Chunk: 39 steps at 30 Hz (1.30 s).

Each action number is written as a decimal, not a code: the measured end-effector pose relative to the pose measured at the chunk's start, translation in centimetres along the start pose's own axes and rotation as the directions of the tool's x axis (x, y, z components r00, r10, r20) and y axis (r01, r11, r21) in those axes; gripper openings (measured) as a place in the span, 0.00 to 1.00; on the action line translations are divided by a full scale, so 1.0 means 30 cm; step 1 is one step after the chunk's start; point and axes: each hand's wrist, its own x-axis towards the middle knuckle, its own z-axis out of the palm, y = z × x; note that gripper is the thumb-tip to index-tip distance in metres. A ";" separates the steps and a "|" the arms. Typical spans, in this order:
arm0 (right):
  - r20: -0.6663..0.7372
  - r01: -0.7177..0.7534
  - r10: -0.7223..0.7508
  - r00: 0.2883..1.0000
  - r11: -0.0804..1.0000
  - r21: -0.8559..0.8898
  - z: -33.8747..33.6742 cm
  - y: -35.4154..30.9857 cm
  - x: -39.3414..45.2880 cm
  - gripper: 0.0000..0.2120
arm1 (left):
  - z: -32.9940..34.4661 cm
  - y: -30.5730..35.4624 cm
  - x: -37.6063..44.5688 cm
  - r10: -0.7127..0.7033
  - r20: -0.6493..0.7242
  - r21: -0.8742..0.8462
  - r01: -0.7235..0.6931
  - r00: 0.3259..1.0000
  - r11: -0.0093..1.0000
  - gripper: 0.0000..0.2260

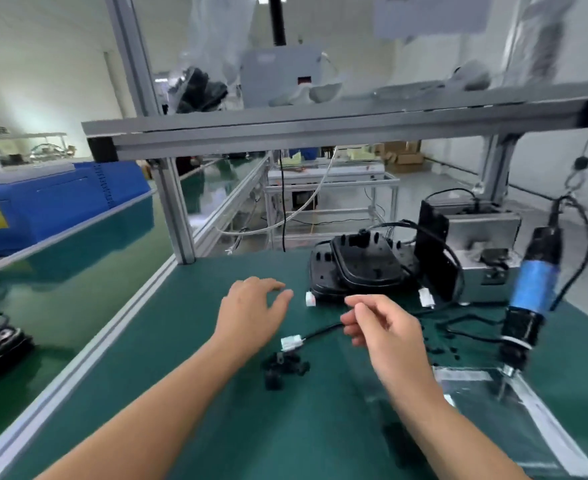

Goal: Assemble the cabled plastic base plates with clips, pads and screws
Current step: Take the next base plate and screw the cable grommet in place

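Left hand (251,308) loose-fingered, right hand (382,327) half-curled, grasp unclear; stacked base plates (358,268) blurred

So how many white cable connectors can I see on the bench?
3: one nearest, beside the black clips; one at the base plates' front; one right of them. Others may be hidden.

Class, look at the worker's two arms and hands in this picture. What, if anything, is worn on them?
Nothing is worn. The left hand and right hand are bare, with no gloves, rings or watch showing. Both forearms are uncovered as far as the picture's lower edge, so no sleeves appear.
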 end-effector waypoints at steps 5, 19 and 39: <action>-0.189 0.061 -0.064 0.980 0.998 -0.023 -0.080 0.035 0.033 0.11 | 0.153 0.259 0.175 -0.165 0.166 -0.305 0.210 0.972 0.929 0.23; -0.266 -0.069 0.079 0.961 0.997 0.047 -0.123 0.054 0.082 0.11 | 0.337 0.298 0.462 -0.472 0.349 -0.616 0.577 0.810 0.536 0.29; 0.172 -0.563 0.714 0.679 0.356 0.746 -0.178 0.009 0.059 0.28 | -0.118 0.016 -0.449 -0.365 0.574 -0.632 0.680 0.733 0.372 0.19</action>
